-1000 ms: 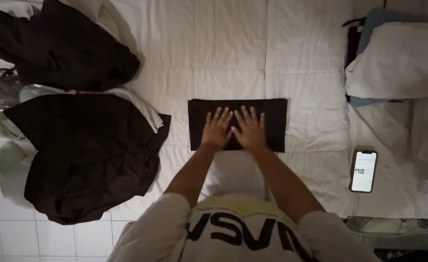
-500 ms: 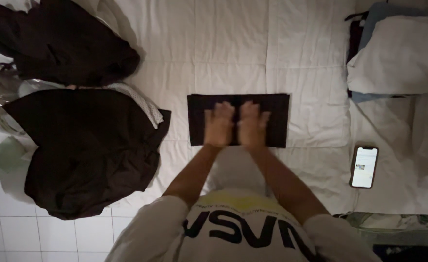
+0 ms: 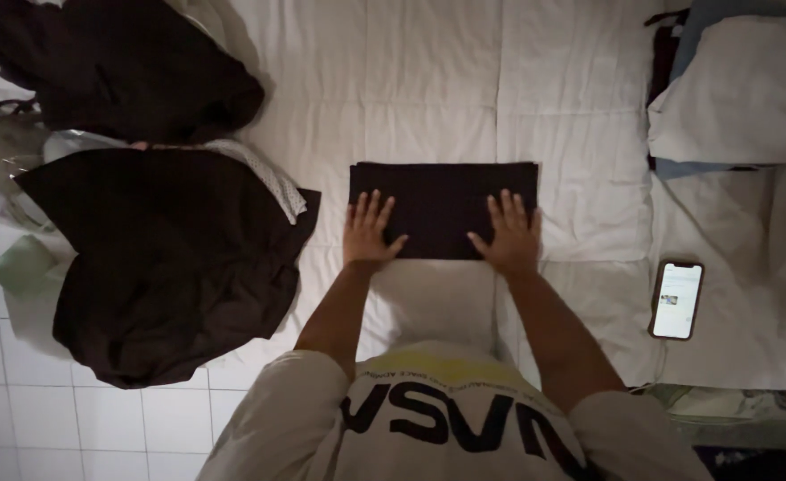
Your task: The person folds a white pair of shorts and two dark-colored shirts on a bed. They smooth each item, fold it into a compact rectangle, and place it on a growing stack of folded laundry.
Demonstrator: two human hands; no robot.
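The folded black cloth rectangle (image 3: 443, 209) lies flat on the white quilted bed (image 3: 428, 89), about midway across it and close to the near edge where I stand. My left hand (image 3: 368, 233) rests palm down on the cloth's near left corner, fingers spread and straight, gripping nothing. My right hand (image 3: 510, 235) does the same on the near right corner, flat and open, thumb angled inward. Both hands press on the fabric and neither pinches it.

I judge the step in hand to be smoothing: the rectangle already has straight edges and square corners, and my palms sit at its two ends as if pressing the creases down. Any further fold or lift would call for my fingers to curl under an edge, since flat palms have no hold on it.

Toward the bed's left edge lies a large crumpled black garment (image 3: 166, 258), partly hanging over the side above the white tiled floor (image 3: 81, 428), with another dark bundle (image 3: 117, 71) at the far left corner. At the far right corner sits a stack of folded white and pale blue laundry (image 3: 740, 89). A phone with a lit screen (image 3: 676, 299) lies near the right, close to the near edge.
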